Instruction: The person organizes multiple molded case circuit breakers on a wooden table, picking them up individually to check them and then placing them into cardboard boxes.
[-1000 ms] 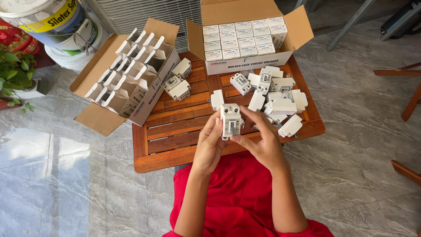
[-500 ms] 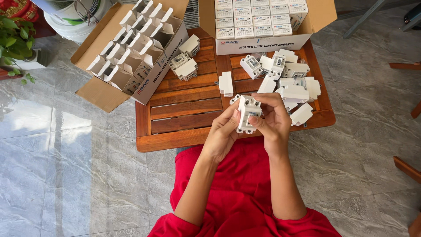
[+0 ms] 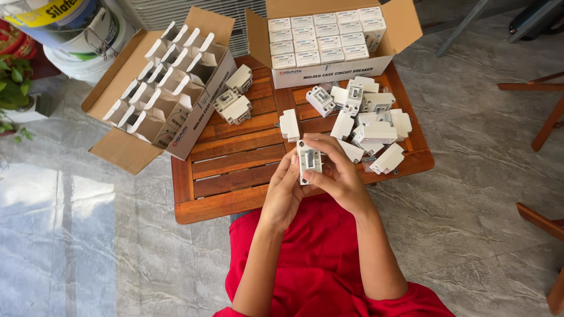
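Note:
Both hands hold one white circuit breaker point(image 3: 308, 161) upright over the near edge of a low wooden slatted table point(image 3: 235, 176). My left hand point(image 3: 285, 191) grips its left side and my right hand point(image 3: 341, 176) wraps its right side and top. A pile of several loose white breakers point(image 3: 367, 117) lies on the table just beyond my right hand. One single breaker point(image 3: 289, 125) stands just beyond the held one, and two more point(image 3: 235, 105) sit near the left carton.
A cardboard carton point(image 3: 335, 41) packed with small white boxes stands at the table's back. A second carton point(image 3: 170, 88) with open empty white boxes leans off the table's left. Paint buckets point(image 3: 76, 29) and a plant point(image 3: 14, 88) stand far left, wooden chair legs point(image 3: 546, 123) at right.
The view has shifted slightly. My hands keep the same breaker and have turned it a little, still over the table's near edge.

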